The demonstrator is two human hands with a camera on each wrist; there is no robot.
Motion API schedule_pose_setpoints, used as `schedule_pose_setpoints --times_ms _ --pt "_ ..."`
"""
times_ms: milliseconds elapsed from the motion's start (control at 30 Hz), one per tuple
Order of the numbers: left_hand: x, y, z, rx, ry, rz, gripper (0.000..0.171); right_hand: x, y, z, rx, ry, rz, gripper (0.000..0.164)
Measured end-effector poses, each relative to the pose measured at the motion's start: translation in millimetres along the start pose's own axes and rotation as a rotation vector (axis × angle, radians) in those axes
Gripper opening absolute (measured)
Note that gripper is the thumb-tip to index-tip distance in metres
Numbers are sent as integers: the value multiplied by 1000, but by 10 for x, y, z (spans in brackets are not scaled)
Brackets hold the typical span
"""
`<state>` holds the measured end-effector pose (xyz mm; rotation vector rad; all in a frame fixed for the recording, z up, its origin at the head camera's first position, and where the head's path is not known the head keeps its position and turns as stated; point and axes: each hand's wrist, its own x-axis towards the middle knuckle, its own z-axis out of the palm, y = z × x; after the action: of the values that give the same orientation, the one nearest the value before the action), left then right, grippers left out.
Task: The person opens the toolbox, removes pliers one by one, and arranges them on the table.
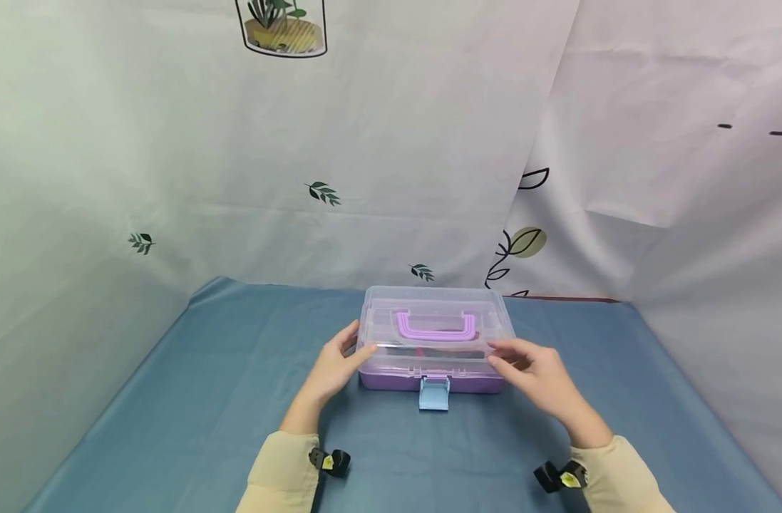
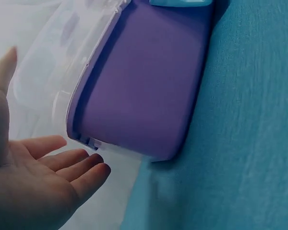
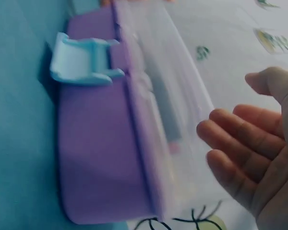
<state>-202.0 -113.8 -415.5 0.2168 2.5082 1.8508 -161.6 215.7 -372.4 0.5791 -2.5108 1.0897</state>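
Observation:
A plastic storage box has a purple base (image 1: 391,380), a see-through lid (image 1: 429,296) and a purple handle (image 1: 437,335) lying on top. Its light blue latch (image 1: 434,395) hangs flipped down at the front, and the lid sits over the base. By the box's left side is my left hand (image 1: 329,367), fingers extended and thumb spread apart; the left wrist view shows nothing in its palm. Beside the right front corner, my right hand (image 1: 539,376) has loosely bent fingers and holds nothing. Dark shapes inside show only dimly through the lid.
Blue cloth (image 1: 249,356) covers the table under the box. Pale hanging fabric (image 1: 391,128) with leaf prints stands behind and at both sides. A small black camera (image 1: 338,463) is strapped to the left wrist, another (image 1: 549,476) to the right.

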Motion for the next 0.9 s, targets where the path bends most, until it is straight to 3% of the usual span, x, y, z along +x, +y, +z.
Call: schedule_pose_setpoints --times_ms 133,233,367,500,633,900 --pt "-44 9 7 31 -32 53 92 38 108 -35 -68 184 -88 29" --pt "-58 28 24 69 -33 63 100 46 188 -45 -96 234 -60 45" --pt "-68 36 48 84 -32 81 105 42 285 -31 -89 115 60 77" --pt "-70 6 61 80 -34 114 106 49 375 25 -9 -21 145 103" --pt "-75 -31 71 101 -25 119 109 42 433 93 43 -83 189 113" --pt "-60 -33 93 106 -12 139 113 47 488 177 64 -125 240 121"
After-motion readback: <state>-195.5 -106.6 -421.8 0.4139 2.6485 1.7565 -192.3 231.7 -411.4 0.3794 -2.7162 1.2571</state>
